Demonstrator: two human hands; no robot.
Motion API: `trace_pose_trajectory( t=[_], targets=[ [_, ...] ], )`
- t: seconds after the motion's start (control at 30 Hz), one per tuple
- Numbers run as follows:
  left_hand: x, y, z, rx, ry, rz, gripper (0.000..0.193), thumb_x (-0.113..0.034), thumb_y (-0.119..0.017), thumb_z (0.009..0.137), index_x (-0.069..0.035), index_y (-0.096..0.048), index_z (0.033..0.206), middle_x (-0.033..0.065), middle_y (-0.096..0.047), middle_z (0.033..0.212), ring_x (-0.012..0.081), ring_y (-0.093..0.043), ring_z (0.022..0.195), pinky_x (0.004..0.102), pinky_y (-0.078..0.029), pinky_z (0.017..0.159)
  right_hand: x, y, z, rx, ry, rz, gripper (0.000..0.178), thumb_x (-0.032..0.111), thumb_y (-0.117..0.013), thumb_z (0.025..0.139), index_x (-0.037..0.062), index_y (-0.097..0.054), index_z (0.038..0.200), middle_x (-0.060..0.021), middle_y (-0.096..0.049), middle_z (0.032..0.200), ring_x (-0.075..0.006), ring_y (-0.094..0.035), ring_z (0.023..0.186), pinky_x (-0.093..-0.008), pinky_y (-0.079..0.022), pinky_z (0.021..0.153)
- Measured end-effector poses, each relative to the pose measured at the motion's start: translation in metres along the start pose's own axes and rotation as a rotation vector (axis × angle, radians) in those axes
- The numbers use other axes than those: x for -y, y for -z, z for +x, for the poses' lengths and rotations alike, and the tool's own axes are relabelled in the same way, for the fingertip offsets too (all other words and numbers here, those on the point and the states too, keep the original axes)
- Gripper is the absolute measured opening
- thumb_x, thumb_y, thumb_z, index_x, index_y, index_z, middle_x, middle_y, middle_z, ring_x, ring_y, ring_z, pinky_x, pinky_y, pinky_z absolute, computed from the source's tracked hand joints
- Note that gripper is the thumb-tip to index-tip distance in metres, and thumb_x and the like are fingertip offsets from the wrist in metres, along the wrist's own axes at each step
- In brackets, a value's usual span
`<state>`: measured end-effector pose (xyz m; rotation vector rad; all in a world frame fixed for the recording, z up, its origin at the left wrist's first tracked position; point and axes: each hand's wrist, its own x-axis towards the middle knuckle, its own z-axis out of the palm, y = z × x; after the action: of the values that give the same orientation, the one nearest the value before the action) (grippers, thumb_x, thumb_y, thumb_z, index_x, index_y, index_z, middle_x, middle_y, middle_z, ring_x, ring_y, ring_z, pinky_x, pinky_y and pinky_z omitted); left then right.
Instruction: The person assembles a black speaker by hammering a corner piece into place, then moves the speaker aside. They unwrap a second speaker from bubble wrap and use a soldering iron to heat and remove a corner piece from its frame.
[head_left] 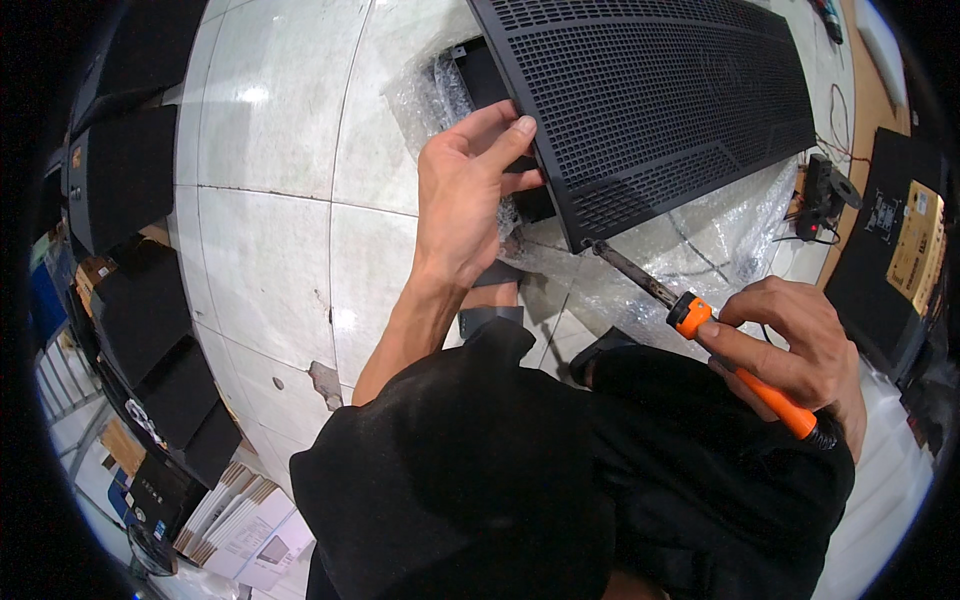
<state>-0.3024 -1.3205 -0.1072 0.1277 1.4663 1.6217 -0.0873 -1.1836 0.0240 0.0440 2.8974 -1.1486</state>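
Note:
My left hand (pixel 470 190) grips the left edge of a black perforated grille panel (pixel 660 100), thumb on top and fingers curled beneath. The panel is tilted, its near corner pointing toward me. In my right hand (pixel 795 345) is a soldering iron (pixel 690 315) with an orange handle and a dark metal shaft. Its tip touches or lies right at the panel's near corner; I cannot tell which. A black box-like frame (pixel 485 75) shows partly under the panel, resting on clear bubble wrap (pixel 425 90).
White floor tiles (pixel 265 250) spread to the left, one chipped. Black cabinets (pixel 125 175) line the far left, above stacked flat cartons (pixel 250 530). At right stand a black device with a red light (pixel 818 200) and a black panel with a cardboard label (pixel 885 250). Thin wires trail nearby.

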Motion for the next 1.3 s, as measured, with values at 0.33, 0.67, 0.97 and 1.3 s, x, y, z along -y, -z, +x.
trace_pose_trajectory(
  t=[0.33,0.67,0.97,1.3],
  targets=[
    [0.001,-0.001,-0.001,-0.007,-0.005,0.013,0.031,-0.012,-0.062,0.089,0.008,-0.060,0.113,0.0092,-0.067,0.093,0.0116,-0.064,0.078,0.0234,-0.052,0.064,0.004,-0.004,-0.004,-0.012,-0.121,0.007,0.045,-0.002,-0.071,0.062,0.0117,-0.067,0.105,-0.0088,-0.062,0.085,-0.0208,-0.064,0.072,-0.0326,-0.051,0.057],
    [0.002,-0.001,0.000,-0.010,0.006,-0.001,0.033,-0.012,-0.063,0.089,0.008,-0.059,0.114,0.0099,-0.067,0.096,0.0119,-0.064,0.079,0.0234,-0.052,0.064,-0.003,-0.005,-0.004,0.022,-0.011,0.067,0.044,0.000,-0.071,0.063,0.0051,-0.066,0.107,-0.0122,-0.062,0.087,-0.0223,-0.064,0.072,-0.0321,-0.052,0.055],
    [0.002,0.000,-0.001,-0.013,0.003,0.009,0.028,-0.013,-0.062,0.089,0.005,-0.062,0.111,0.0083,-0.068,0.093,0.0110,-0.064,0.077,0.0236,-0.052,0.064,-0.007,0.000,-0.001,0.034,0.039,0.014,0.042,0.003,-0.070,0.064,0.0024,-0.065,0.106,-0.0141,-0.062,0.086,-0.0229,-0.064,0.071,-0.0322,-0.052,0.054],
    [-0.001,-0.002,-0.001,0.002,0.005,0.000,0.024,-0.012,-0.060,0.090,0.004,-0.063,0.108,0.0076,-0.068,0.092,0.0109,-0.064,0.077,0.0231,-0.052,0.064,-0.009,-0.003,-0.001,0.081,0.090,0.026,0.044,0.005,-0.069,0.065,0.0010,-0.064,0.108,-0.0144,-0.061,0.090,-0.0231,-0.063,0.073,-0.0325,-0.052,0.053]
  ],
)
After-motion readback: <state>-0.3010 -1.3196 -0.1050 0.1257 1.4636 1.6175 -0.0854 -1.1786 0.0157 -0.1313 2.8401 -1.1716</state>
